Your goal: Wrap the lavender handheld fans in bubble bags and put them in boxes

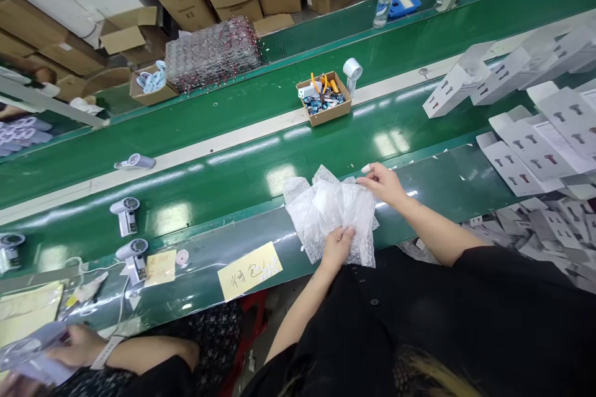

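Observation:
White bubble-wrap bags lie in a loose, overlapping stack on the dark green bench edge in front of my body. My left hand grips the near side of the stack, thumb and fingers closed on the plastic. At the far right corner, my right hand pinches the edge of a bubble-wrap bag; one of its fingers wears a white tip cover. How many bags lie in the stack, I cannot tell. To their left is a yellow paper sign with handwriting.
Across the green conveyor belt stands a small carton of parts and orange-handled pliers, beside a handheld fan. More fans are at left, near a co-worker's hand. White printed boxes line the right.

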`<state>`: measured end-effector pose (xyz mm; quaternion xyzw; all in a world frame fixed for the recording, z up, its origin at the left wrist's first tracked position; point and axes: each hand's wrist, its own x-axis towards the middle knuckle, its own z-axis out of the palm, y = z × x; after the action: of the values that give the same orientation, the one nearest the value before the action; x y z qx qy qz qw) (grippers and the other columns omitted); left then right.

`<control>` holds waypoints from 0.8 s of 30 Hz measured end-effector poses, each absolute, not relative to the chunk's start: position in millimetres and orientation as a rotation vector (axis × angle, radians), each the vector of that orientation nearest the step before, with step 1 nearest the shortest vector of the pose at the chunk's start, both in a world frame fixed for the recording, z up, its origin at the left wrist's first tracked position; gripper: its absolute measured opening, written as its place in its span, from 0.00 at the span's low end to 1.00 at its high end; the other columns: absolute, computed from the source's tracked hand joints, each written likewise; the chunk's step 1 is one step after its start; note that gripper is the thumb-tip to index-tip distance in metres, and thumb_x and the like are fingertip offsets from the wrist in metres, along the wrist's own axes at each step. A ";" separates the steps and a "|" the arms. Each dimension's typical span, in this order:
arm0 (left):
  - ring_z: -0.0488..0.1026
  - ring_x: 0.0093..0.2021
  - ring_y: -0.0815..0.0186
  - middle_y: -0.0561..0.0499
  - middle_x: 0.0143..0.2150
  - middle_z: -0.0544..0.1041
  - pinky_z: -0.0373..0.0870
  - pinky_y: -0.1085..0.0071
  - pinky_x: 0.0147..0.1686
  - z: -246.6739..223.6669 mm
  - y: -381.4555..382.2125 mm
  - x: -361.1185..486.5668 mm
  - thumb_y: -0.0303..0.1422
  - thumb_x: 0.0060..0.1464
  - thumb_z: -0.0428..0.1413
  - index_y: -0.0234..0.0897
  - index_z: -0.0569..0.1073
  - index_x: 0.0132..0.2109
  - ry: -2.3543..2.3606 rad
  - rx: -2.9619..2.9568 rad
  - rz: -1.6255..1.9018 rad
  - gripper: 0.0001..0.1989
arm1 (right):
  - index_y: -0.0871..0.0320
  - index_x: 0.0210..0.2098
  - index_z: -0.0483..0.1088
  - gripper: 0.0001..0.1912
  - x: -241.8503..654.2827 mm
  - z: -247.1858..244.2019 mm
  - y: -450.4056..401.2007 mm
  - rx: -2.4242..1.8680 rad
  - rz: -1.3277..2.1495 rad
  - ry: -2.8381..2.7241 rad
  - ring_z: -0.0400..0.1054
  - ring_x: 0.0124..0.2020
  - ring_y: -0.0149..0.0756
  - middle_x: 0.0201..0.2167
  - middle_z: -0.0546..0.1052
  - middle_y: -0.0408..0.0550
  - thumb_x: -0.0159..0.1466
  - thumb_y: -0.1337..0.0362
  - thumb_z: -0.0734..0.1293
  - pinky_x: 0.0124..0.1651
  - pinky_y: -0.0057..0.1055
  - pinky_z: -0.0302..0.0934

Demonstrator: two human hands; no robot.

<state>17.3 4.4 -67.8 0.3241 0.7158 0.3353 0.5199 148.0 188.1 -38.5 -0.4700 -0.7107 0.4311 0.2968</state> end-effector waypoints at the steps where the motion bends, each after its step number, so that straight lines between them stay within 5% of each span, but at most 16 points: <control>1: 0.63 0.25 0.69 0.55 0.21 0.65 0.59 0.73 0.28 -75.6 7.7 20.7 0.47 0.57 0.46 0.36 0.67 0.27 1.773 0.773 0.779 0.20 | 0.58 0.38 0.68 0.16 148.5 -40.4 189.5 -1.226 1.002 -1.903 0.65 0.28 0.35 0.27 0.71 0.45 0.58 0.52 0.67 0.33 0.33 0.61; 4: 0.67 0.26 0.67 0.52 0.22 0.68 0.62 0.72 0.29 -93.8 17.6 25.1 0.45 0.60 0.42 0.36 0.68 0.28 1.948 0.787 0.651 0.21 | 0.59 0.39 0.69 0.13 145.6 -49.0 178.6 -1.056 0.672 -2.060 0.66 0.41 0.42 0.36 0.73 0.54 0.63 0.55 0.62 0.46 0.41 0.62; 7: 0.71 0.27 0.65 0.51 0.23 0.72 0.64 0.70 0.32 -96.8 19.7 7.1 0.42 0.55 0.51 0.36 0.72 0.31 1.945 0.831 0.558 0.14 | 0.61 0.48 0.69 0.21 141.4 -69.7 154.1 -0.876 0.755 -2.486 0.63 0.52 0.48 0.47 0.72 0.59 0.66 0.52 0.58 0.55 0.47 0.57; 11: 0.72 0.44 0.59 0.42 0.42 0.77 0.65 0.64 0.45 -88.1 23.2 -61.8 0.41 0.57 0.49 0.36 0.73 0.46 2.334 0.933 0.776 0.17 | 0.58 0.64 0.55 0.45 137.1 -112.2 129.5 -0.896 0.918 -2.951 0.33 0.66 0.70 0.68 0.44 0.61 0.57 0.37 0.60 0.60 0.65 0.36; 14: 0.60 0.60 0.54 0.38 0.58 0.68 0.55 0.56 0.56 -93.7 39.6 -112.3 0.41 0.54 0.53 0.36 0.66 0.58 2.553 0.978 0.800 0.26 | 0.54 0.65 0.53 0.46 134.4 -136.3 121.5 -0.884 0.931 -2.984 0.23 0.66 0.71 0.69 0.37 0.60 0.55 0.36 0.61 0.60 0.67 0.27; 20: 0.64 0.53 0.55 0.43 0.47 0.76 0.57 0.58 0.55 -133.4 65.7 -116.9 0.38 0.57 0.48 0.37 0.76 0.48 2.183 1.170 0.691 0.18 | 0.54 0.63 0.57 0.44 125.3 -145.8 109.6 -0.815 0.933 -2.869 0.25 0.67 0.66 0.69 0.37 0.62 0.55 0.37 0.63 0.61 0.64 0.28; 24: 0.69 0.47 0.54 0.37 0.40 0.76 0.61 0.55 0.50 -127.9 58.1 -106.0 0.38 0.61 0.40 0.31 0.76 0.45 2.403 1.218 0.687 0.23 | 0.51 0.63 0.58 0.40 110.2 -138.4 104.8 -0.903 0.964 -2.839 0.28 0.67 0.67 0.69 0.39 0.60 0.56 0.39 0.64 0.61 0.63 0.28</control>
<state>-106.0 58.1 -127.9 0.4311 0.8501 0.2432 0.1797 110.2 104.8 -138.4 -0.2884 -0.9067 0.3078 0.0051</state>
